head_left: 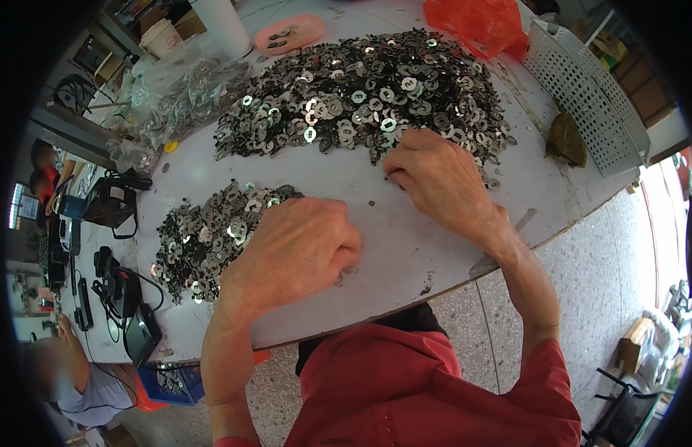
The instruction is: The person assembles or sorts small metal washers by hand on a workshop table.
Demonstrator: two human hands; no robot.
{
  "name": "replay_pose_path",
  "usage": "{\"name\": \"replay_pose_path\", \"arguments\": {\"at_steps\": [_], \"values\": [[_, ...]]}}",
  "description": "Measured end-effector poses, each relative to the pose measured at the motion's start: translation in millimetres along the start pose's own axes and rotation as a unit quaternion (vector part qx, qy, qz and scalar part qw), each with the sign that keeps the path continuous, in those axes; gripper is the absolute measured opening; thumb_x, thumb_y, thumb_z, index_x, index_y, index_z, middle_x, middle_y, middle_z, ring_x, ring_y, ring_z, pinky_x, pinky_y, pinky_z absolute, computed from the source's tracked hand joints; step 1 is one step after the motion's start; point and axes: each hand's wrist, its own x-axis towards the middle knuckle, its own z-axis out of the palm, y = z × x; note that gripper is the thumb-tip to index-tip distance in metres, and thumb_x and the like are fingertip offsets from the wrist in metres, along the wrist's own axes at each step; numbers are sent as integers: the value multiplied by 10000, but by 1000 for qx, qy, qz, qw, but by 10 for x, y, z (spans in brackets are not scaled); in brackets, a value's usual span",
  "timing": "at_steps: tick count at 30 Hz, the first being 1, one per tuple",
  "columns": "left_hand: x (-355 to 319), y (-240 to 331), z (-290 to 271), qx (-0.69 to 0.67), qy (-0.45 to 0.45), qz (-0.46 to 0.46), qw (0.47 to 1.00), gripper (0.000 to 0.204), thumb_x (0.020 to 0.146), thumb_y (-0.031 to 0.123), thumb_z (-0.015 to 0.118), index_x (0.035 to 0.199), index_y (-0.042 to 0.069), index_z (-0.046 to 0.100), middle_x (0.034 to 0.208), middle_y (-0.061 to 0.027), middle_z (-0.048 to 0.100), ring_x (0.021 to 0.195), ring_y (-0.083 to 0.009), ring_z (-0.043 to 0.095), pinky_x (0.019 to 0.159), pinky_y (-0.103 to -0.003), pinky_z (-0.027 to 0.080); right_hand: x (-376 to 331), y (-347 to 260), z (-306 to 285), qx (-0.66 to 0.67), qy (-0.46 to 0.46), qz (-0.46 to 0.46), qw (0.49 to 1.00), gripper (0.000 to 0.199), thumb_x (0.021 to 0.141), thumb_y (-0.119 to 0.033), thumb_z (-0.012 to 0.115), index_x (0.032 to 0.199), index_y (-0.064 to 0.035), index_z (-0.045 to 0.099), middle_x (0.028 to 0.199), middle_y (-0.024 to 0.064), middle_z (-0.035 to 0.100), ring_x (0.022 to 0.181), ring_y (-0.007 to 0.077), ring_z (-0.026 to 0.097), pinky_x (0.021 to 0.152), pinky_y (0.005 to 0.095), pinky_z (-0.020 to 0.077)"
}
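Small pile (204,238): flat grey metal washer-like pieces, round with a cut-out centre, some glinting; heaped at the table's left part, just beside the left hand.
Left hand (297,249): knuckles up, fingers curled under into a loose fist, resting on the table at the pile's right edge. Whether anything is held inside cannot be told.
Large pile (368,93): same stamped metal pieces, dark grey with bright reflections, spread wide across the far middle of the table; well apart from the small pile, bare tabletop between them.
Right hand (435,179): palm down at the near edge of the large pile, fingertips drawn together and touching the pieces there; whether a piece is pinched cannot be told.
Table (405,231): white, round-edged top, scuffed and stained, a few stray pieces lying loose.
Far side, left to right: clear plastic bags (178,93) of metal parts, a paper cup (161,36), a pink tray (290,33), an orange plastic bag (476,24), a perforated white metal basket (588,93).
Room: speckled stone floor (607,268) at right; another person (70,372) seated lower left beside black devices and cables.
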Motion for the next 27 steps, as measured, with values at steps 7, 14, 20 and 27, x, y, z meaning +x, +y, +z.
{"name": "replay_pose_path", "arguments": {"at_steps": [7,14,20,27], "values": [[63,-18,23,-76,101,-22,992,118,743,72,678,843,11,696,763,-96,605,663,-264,603,602,-359,455,-21,55,-2,117,55,38,991,101,788,-27,646,885,-33,669,788,84,604,703,226,608,633,332,482],[184,-46,134,-177,236,-23,955,216,737,-49,661,948,-2,678,783,-59,607,645,-138,583,576,-267,469,-35,48,-77,363,17,148,920,78,809,-40,645,875,-3,664,744,74,664,623,140,617,568,277,482],[292,69,246,-249,301,29,920,309,736,-109,626,1021,5,659,863,-94,606,717,-208,629,609,-306,506,-43,28,-186,515,-101,197,828,268,816,-54,639,1071,18,597,771,61,673,679,100,609,615,245,493],[307,16,320,-254,303,54,917,274,751,-119,620,997,-5,661,891,-92,626,752,-201,646,629,-295,515,-57,25,-233,570,-145,208,782,312,842,-108,620,1128,6,569,803,80,680,714,107,616,666,239,504]]}}
